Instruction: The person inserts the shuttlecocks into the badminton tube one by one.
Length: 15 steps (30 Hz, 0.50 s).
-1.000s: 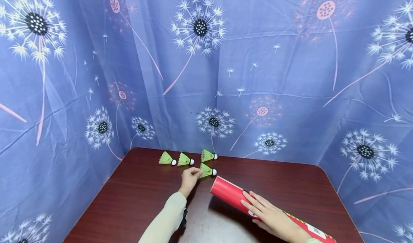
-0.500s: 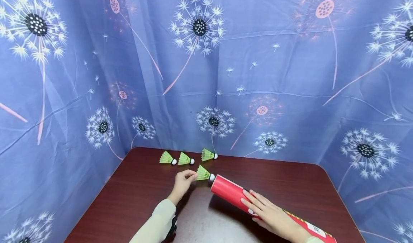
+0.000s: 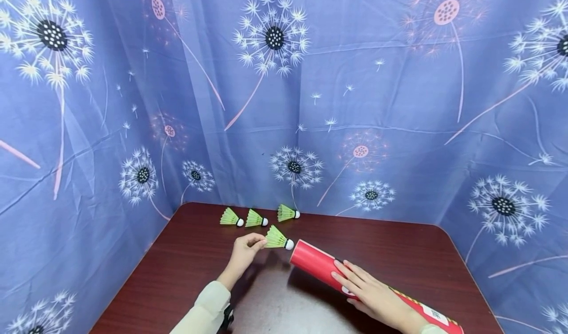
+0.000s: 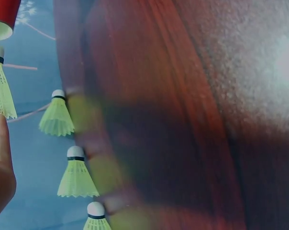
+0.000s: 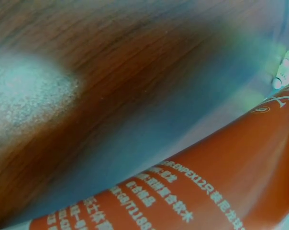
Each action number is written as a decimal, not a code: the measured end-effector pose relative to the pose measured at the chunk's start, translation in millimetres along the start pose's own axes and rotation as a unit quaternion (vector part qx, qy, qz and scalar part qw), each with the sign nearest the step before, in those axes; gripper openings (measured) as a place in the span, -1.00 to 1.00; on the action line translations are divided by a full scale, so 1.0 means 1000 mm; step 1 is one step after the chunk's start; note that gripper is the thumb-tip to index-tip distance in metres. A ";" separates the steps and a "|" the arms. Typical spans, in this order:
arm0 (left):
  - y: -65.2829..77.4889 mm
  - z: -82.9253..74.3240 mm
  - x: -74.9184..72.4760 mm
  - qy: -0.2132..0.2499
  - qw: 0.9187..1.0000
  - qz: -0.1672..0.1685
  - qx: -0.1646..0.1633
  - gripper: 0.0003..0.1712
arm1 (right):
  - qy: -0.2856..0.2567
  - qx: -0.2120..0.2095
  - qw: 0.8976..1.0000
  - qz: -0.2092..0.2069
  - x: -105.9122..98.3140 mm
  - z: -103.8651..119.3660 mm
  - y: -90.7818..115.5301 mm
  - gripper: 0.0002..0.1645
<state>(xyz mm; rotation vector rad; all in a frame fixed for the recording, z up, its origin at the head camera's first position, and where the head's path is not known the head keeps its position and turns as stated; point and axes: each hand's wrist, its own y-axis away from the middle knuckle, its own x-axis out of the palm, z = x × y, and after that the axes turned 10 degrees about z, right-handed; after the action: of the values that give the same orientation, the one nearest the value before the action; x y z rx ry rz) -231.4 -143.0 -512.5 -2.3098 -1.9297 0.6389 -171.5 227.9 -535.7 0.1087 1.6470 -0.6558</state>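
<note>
My left hand point(image 3: 243, 256) pinches a yellow-green shuttlecock point(image 3: 275, 238) by the edge of its skirt. The white cork points right, just short of the mouth of a red shuttlecock tube point(image 3: 313, 262). In the left wrist view, a small gap separates the held shuttlecock point(image 4: 0, 88) from the tube's rim point(image 4: 3, 29). My right hand point(image 3: 374, 298) holds the tube from above, fingers laid across it and thumb on the near side. White printing covers the tube point(image 5: 221, 167) in the right wrist view; the right hand is mostly out of that view.
Three more shuttlecocks lie along the table's back edge: a left one point(image 3: 229, 217), a middle one point(image 3: 254, 218) and a right one point(image 3: 286, 213). A blue curtain point(image 3: 337, 102) with dandelion prints hangs behind and beside the dark red-brown table point(image 3: 191, 255).
My left hand has drawn the shuttlecock left and slightly toward me, its cork now lined up near the tube's mouth. The right hand and the tube have stayed in place.
</note>
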 end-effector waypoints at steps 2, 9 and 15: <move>0.001 -0.004 0.000 0.000 1.000 0.002 0.007 -0.93 | 0.006 0.001 1.000 0.001 0.000 0.000 -0.001 -0.33; 0.005 -0.014 0.001 0.009 1.000 0.005 0.001 -0.93 | 0.012 0.003 1.000 0.002 -0.001 -0.001 -0.004 -0.32; 0.010 -0.018 0.003 0.017 0.999 0.019 -0.022 -0.93 | 0.001 -0.011 1.000 0.003 0.000 0.003 -0.006 -0.31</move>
<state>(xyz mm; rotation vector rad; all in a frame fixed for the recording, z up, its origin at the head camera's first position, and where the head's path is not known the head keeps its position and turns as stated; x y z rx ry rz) -215.1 -138.1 -500.1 -2.3732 -1.9090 0.5609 -171.4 221.1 -534.0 0.0997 1.6543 -0.6332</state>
